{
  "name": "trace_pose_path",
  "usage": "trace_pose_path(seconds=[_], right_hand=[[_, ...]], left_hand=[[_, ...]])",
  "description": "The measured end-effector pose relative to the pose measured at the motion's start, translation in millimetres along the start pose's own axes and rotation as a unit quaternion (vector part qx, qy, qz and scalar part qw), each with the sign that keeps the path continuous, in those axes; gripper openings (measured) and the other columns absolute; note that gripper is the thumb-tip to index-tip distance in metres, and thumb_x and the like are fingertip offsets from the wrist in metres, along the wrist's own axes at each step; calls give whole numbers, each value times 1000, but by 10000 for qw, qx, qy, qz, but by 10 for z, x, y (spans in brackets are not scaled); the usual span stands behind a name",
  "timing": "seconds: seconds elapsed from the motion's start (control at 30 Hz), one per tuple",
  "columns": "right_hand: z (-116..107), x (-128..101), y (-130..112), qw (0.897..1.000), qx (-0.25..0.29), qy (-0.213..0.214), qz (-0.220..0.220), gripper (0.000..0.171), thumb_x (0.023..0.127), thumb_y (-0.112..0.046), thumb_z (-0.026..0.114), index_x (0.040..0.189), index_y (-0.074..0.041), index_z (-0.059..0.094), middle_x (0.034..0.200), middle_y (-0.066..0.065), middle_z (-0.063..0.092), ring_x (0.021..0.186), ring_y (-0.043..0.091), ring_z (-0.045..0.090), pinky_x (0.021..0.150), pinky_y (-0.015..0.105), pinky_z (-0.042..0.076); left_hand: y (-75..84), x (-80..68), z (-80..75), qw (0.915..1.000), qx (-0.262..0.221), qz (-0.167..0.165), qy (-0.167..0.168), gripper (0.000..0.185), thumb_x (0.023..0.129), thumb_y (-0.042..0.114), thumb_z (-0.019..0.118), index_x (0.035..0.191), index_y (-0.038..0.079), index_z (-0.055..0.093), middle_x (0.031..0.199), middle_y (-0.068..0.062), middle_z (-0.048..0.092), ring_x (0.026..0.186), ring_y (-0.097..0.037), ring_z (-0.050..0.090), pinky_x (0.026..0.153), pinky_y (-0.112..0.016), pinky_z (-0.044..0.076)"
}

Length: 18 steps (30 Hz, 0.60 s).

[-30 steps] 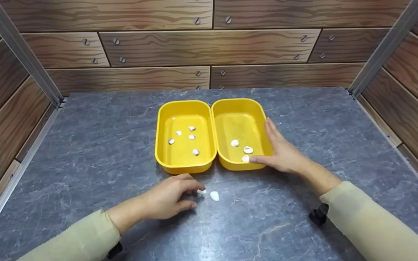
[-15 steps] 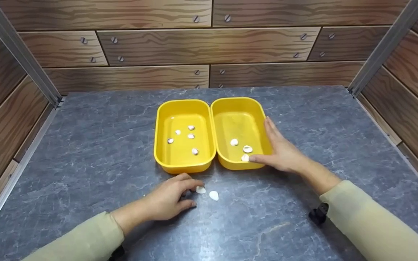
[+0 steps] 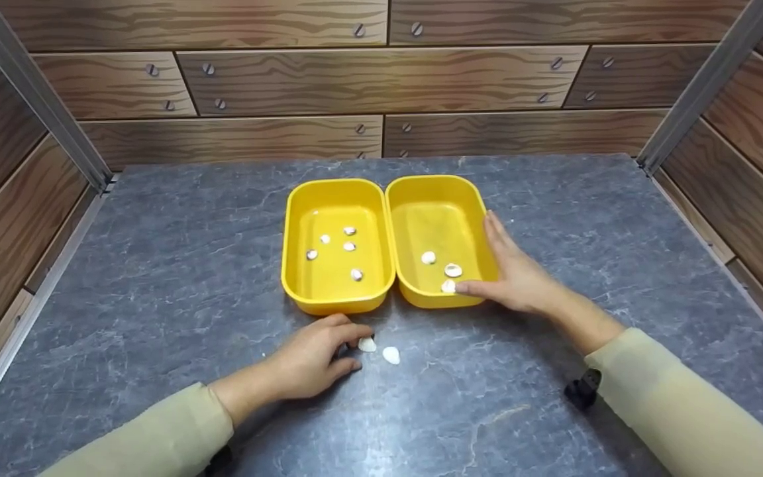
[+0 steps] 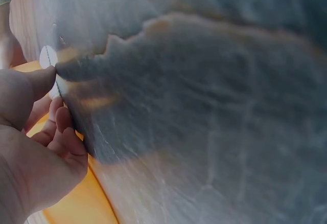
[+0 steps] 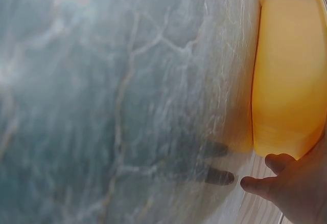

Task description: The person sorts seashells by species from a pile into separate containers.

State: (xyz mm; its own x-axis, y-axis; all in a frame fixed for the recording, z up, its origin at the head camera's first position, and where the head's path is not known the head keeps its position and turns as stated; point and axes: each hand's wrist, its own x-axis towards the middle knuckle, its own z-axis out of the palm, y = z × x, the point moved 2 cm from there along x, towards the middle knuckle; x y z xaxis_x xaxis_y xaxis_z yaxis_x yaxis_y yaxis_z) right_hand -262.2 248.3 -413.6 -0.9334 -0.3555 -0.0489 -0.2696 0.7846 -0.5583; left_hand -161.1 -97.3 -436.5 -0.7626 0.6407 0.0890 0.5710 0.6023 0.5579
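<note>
The left hand (image 3: 312,354) rests low on the grey table (image 3: 176,265), its fingers curled inward, and the fingertips (image 3: 355,329) pinch a small white shell (image 3: 367,344) against the surface. In the left wrist view the thumb tip (image 4: 46,75) lies right at that shell (image 4: 47,57). A second white shell (image 3: 391,356) lies loose on the table just to the right of the first, close to it and apart from the fingers. Behind the left hand stands the left yellow tray (image 3: 295,265), holding five small shells. Pressed side by side with it is the right yellow tray (image 3: 414,199), with three shells near its front corner. The right hand (image 3: 520,278) lies flat against that tray's outer right wall, fingers straight and together, thumb stretched along the front rim beside the nearest shell inside (image 3: 448,287). In the right wrist view the tray's wall (image 5: 286,75) shows beside the hand (image 5: 294,188).
</note>
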Motion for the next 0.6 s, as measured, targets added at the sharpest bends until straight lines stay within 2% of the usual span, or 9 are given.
trace_pose_path(seconds=[0.3, 0.6], right_hand=[[-5, 2, -12, 10000, -34, 20, -44, 132, 89, -62, 79, 169, -5, -9, 176, 13, -13, 159, 48, 7, 126, 64, 12], [-3, 0, -3, 10000, -44, 10, -18, 131, 89, -61, 79, 169, -6, -9, 176, 12, -15, 158, 49, 10, 125, 65, 13]], left_hand=[[-18, -9, 38, 9998, -91, 37, 199, 21, 97, 11, 77, 118, 12, 74, 109, -1, 64, 99, -18, 62, 90, -41, 54], [-18, -7, 38, 9996, -177, -8, 209, 15, 97, 12, 78, 111, 14, 72, 105, 0, 63, 97, -18, 62, 89, -43, 54]])
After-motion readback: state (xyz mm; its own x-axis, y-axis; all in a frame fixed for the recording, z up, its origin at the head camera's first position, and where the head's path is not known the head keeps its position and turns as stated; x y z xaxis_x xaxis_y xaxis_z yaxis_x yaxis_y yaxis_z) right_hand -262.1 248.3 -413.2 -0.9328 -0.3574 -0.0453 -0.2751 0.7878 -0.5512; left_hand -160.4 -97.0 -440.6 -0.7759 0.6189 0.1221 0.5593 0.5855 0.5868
